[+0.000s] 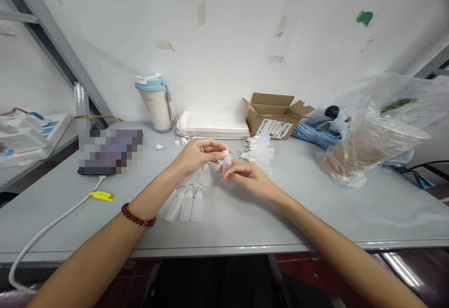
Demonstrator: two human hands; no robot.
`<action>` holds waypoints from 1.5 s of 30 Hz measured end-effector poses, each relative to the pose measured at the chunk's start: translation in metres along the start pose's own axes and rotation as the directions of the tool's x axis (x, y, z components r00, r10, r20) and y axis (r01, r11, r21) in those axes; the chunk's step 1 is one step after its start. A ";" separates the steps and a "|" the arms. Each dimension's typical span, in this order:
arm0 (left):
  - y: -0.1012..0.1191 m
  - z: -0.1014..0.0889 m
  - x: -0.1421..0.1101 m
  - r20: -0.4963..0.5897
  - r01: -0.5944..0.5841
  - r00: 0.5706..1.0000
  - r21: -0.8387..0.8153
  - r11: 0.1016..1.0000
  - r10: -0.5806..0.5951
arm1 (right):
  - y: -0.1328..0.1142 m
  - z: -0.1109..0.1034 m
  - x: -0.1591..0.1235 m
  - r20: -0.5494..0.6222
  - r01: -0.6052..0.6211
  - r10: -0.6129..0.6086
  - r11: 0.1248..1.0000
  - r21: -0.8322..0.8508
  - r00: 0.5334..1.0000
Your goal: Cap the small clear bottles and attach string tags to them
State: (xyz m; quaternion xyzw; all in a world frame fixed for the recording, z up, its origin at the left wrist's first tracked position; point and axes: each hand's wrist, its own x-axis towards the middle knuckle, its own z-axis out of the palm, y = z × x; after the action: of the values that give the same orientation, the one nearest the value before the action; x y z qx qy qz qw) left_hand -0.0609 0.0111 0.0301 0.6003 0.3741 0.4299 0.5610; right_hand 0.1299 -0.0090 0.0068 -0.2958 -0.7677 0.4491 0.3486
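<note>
A person's left hand and right hand hold a small translucent bottle over a gray table, similar bottles lying on both sides. Behind stand a travel cup and an open cardboard box, a white stack between them.

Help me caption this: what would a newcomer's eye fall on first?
Probably the bare left hand and bare right hand, meeting mid-picture at a small translucent white plastic bottle above the grey table. Then perhaps the tall cream cup with its light-blue lid, by the white wall at back left, and the open brown cardboard box, farther right along that wall.
</note>
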 end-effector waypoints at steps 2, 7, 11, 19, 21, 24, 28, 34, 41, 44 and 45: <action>0.000 -0.001 0.000 0.006 -0.007 1.000 0.012 1.000 0.007 | -0.001 -0.001 0.000 0.000 -0.036 0.036 0.998 0.052 0.999; 0.001 -0.002 0.000 0.023 -0.052 0.998 0.077 0.996 0.051 | -0.001 -0.005 0.001 0.004 -0.125 0.126 0.983 0.137 0.992; 0.002 0.001 0.000 -0.032 -0.077 0.996 0.100 0.992 0.081 | 0.001 -0.009 0.001 -0.022 -0.161 0.172 0.952 0.260 0.985; 0.003 0.005 0.001 -0.128 -0.080 0.988 0.036 0.996 0.084 | 0.002 -0.012 0.002 -0.074 -0.152 0.212 0.864 0.480 0.974; 0.005 0.004 0.000 -0.141 -0.065 0.987 0.065 0.996 0.074 | 0.001 -0.012 0.002 -0.063 -0.152 0.207 0.863 0.482 0.976; 0.008 0.002 -0.002 -0.139 -0.029 0.989 0.126 0.992 0.046 | 0.003 -0.014 0.001 -0.077 -0.097 0.128 0.941 0.323 0.989; 0.011 0.000 -0.003 -0.098 -0.026 0.994 0.150 0.988 0.041 | 0.007 -0.016 0.002 -0.070 -0.042 0.050 0.993 0.113 0.996; 0.010 -0.003 -0.003 -0.060 -0.041 0.997 0.116 0.992 0.048 | 0.003 -0.015 0.001 -0.008 -0.042 0.046 0.958 0.283 0.999; 0.009 -0.002 -0.005 -0.050 -0.054 0.997 0.082 0.995 0.058 | -0.002 -0.013 0.001 0.004 -0.041 0.042 0.958 0.283 0.999; 0.008 -0.002 -0.003 -0.078 -0.045 0.996 0.088 0.995 0.051 | -0.004 -0.013 0.001 0.001 -0.039 0.040 0.969 0.243 0.999; 0.007 -0.002 -0.003 -0.083 -0.022 0.996 0.091 0.996 0.030 | -0.004 -0.013 0.001 -0.002 -0.038 0.039 0.973 0.226 0.999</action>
State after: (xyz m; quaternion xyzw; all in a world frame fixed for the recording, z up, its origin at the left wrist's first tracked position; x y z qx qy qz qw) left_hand -0.0641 0.0084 0.0370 0.6113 0.4086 0.4449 0.5114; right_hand 0.1389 -0.0035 0.0152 -0.2705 -0.7047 0.5391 0.3736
